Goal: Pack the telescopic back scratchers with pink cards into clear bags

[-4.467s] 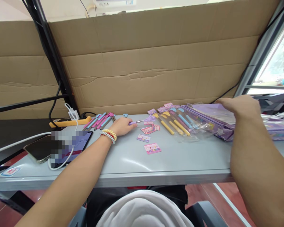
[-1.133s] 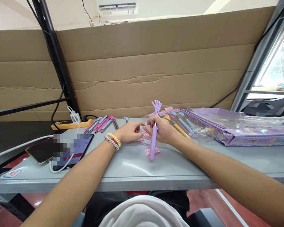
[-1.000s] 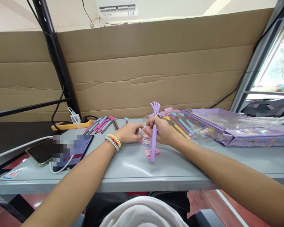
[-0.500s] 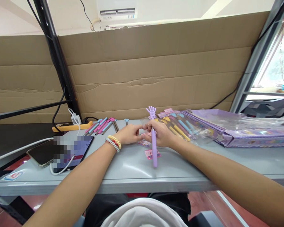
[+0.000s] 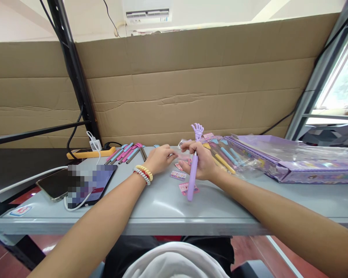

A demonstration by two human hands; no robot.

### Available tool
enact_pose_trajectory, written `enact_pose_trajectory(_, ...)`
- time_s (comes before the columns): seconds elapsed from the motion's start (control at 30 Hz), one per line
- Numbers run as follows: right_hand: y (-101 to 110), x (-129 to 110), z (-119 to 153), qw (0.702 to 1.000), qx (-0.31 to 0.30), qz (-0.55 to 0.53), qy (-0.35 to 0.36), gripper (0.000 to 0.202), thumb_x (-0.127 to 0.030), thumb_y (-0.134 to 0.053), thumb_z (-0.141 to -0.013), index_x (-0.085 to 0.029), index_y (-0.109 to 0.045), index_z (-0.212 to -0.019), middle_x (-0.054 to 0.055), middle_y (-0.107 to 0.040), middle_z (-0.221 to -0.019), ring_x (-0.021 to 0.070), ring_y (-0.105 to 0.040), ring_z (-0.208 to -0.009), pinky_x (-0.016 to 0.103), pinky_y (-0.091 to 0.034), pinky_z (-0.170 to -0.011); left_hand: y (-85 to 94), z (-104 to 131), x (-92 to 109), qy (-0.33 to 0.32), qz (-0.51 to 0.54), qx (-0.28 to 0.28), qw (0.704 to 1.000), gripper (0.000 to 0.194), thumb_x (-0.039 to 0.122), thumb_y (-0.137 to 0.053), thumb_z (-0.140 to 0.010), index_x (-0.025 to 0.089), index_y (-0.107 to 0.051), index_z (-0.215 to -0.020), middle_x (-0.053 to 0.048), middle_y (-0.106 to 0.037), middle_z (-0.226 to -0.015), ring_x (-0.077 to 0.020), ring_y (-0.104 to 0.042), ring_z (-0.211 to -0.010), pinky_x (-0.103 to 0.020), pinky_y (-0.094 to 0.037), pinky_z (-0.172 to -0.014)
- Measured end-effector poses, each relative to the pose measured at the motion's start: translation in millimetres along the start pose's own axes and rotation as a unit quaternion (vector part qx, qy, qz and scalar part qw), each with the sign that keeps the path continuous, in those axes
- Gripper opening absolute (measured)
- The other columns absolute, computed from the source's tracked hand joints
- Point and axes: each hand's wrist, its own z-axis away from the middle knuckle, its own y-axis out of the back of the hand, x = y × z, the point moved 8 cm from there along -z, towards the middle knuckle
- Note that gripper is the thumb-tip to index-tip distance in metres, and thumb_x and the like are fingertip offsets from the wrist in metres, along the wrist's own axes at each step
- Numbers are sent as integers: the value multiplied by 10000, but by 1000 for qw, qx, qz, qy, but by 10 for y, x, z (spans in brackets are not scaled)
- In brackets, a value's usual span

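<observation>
A purple back scratcher [image 5: 192,175] with a small hand-shaped head stands tilted in my right hand [image 5: 201,160], its thick handle end toward me. The thumb and index finger of that hand are spread apart, while the shaft rests in the palm. To the left, the fingertips of my left hand [image 5: 161,159] are pinched on a clear plastic wrapper [image 5: 181,152] that stretches between the hands. Small pink printed cards [image 5: 178,175] lie on the table beneath them.
Several pink and blue back scratchers [image 5: 127,153] lie at the back left. Yellow and blue ones [image 5: 224,162] in clear bags lie right of my hand, beside a purple box [image 5: 301,173]. A phone [image 5: 53,185], a tablet [image 5: 100,191] and white cables are at the left.
My hands have drawn apart, and the right fingers have opened outward. The back scratcher's head has swung right. More of the clear wrapper and the cards shows between the hands.
</observation>
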Motion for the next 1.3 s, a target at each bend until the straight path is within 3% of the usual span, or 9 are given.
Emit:
enact_pose_trajectory(0.23, 91, 310, 11, 985, 13, 151, -78, 288, -225, -581, -694, -241, -312, -797, 74, -587, -912, 209, -574, -811, 353, -452, -693, 306, -21, -130, 56, -39, 147, 987, 236, 270, -410, -878, 196, -606, -770, -36, -591, -859, -167, -548, -818, -297, -365, -696)
enact_pose_trajectory(0.47, 156, 550, 70, 975, 31, 129, -179, 336, -310, -623, -704, -237, -313, -811, 105, -564, -1037, 231, -566, -908, 369, -437, -728, 233, -37, -226, 72, 6, 90, 993, 218, 192, -355, -869, 203, -565, -812, -16, -644, -748, -152, -552, -665, -269, -338, -589)
enact_pose_trajectory(0.6, 137, 668, 114, 967, 26, 33, -253, 408, -371, -671, -691, -241, -309, -826, 128, -515, -1146, 260, -484, -1135, 410, -414, -837, 205, -39, -148, 22, 23, 63, 997, 222, 137, -374, -830, 201, -585, -842, -7, -663, -802, -139, -571, -717, -258, -359, -649)
enact_pose_trajectory(0.77, 47, 675, 140, 959, -19, -64, -276, 491, -394, -731, -635, -243, -306, -829, 137, -488, -1209, 259, -399, -1237, 416, -391, -894, 150, -28, 6, -43, 31, 22, 998, 248, 193, -370, -872, 213, -616, -879, 5, -675, -839, -121, -581, -765, -268, -347, -724)
enact_pose_trajectory(0.87, -12, 659, 160, 956, -64, -73, -277, 485, -385, -744, -614, -234, -328, -812, 112, -560, -1104, 248, -507, -1100, 383, -423, -828, 129, -15, 97, -75, 5, 5, 997, 255, 228, -384, -886, 224, -637, -861, 5, -666, -797, -122, -577, -767, -277, -327, -714)
enact_pose_trajectory(0.93, -62, 657, 179, 952, -97, -73, -280, 432, -366, -728, -625, -226, -346, -772, 54, -613, -896, 198, -581, -834, 326, -447, -699, 135, -12, 116, -77, -13, 5, 997, 260, 234, -381, -892, 222, -640, -866, 1, -663, -793, -122, -574, -770, -281, -320, -708)
enact_pose_trajectory(1.03, -123, 662, 200, 948, -142, -40, -282, 359, -336, -679, -654, -214, -341, -655, -41, -508, -560, 114, -448, -515, 254, -377, -517, 156, -16, 97, -63, -21, 12, 998, 265, 244, -367, -903, 208, -629, -885, -1, -667, -827, -122, -571, -777, -285, -316, -712)
enact_pose_trajectory(1.13, -112, 665, 185, 951, -148, 10, -272, 338, -312, -644, -656, -209, -329, -590, -63, -413, -479, 94, -358, -467, 239, -311, -470, 170, -24, 49, -38, -23, 17, 999, 267, 261, -363, -903, 200, -622, -877, 0, -663, -827, -127, -569, -778, -288, -311, -703)
enact_pose_trajectory(1.3, -92, 710, 203, 943, -139, -30, -300, 276, -246, -600, -651, -209, -329, -613, -60, -434, -500, 103, -420, -506, 252, -373, -516, 228, -22, -38, 15, -36, 47, 998, 243, 322, -421, -868, 202, -627, -823, 7, -633, -763, -136, -563, -735, -298, -312, -693)
